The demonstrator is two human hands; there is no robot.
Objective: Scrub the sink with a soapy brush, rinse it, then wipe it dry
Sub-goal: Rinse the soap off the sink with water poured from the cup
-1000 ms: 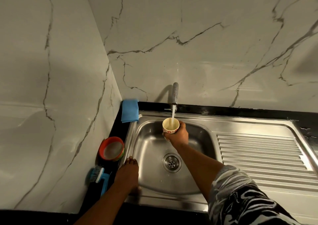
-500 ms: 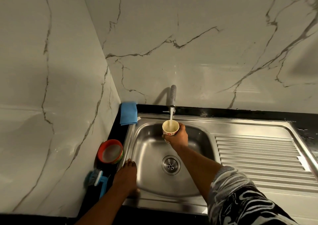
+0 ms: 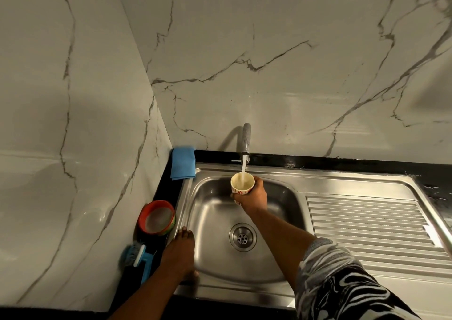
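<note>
A steel sink (image 3: 212,212) with a round drain (image 3: 242,237) sits in a black counter. My right hand (image 3: 252,198) grips a cream cup (image 3: 242,184) with red flowers, held under the tap (image 3: 245,140); water runs into the cup. My left hand (image 3: 179,253) rests flat on the sink's left rim, fingers straight. A blue brush (image 3: 138,255) lies on the counter left of that hand. A folded blue cloth (image 3: 183,163) lies at the back left corner.
A red-rimmed bowl (image 3: 156,218) stands on the counter between the cloth and the brush. A ribbed steel draining board (image 3: 367,224) stretches right of the basin. Marble walls close in the back and the left side.
The view has shifted slightly. Both hands stay where they were, and water keeps running into the cup.
</note>
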